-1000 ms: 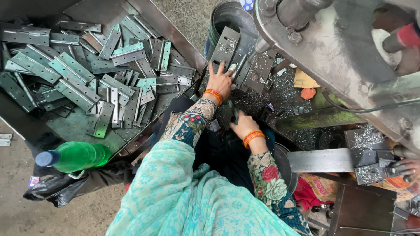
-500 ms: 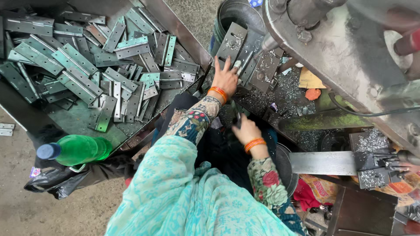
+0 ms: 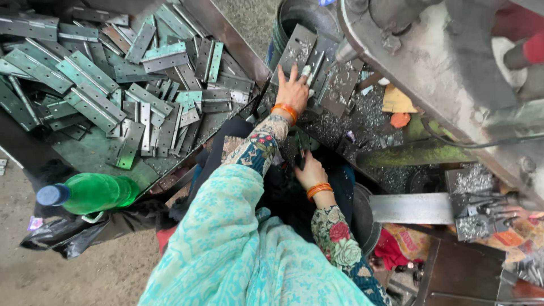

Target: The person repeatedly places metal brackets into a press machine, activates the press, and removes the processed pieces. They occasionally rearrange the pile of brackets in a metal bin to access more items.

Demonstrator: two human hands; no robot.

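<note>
Left hand: our left hand [image 3: 294,88] lies flat, fingers spread, on a hinge plate [image 3: 297,51] whose long axis runs away from us.
Right hand: our right hand [image 3: 309,173] is nearer our body; we cannot tell its grip.

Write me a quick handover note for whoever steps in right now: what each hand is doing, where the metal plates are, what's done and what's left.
Left hand: stretched forward, fingers spread flat on a grey metal plate that leans at the machine bed, among metal shavings.
Right hand: low, close to the body, closed around a small dark piece; what it is cannot be told.
Stock: a big pile of hinge plates fills the tray on the left. A green bottle lies beside it.
Done: one plate at the machine, under the left hand.
Left: the pile in the tray looks untouched.
</note>
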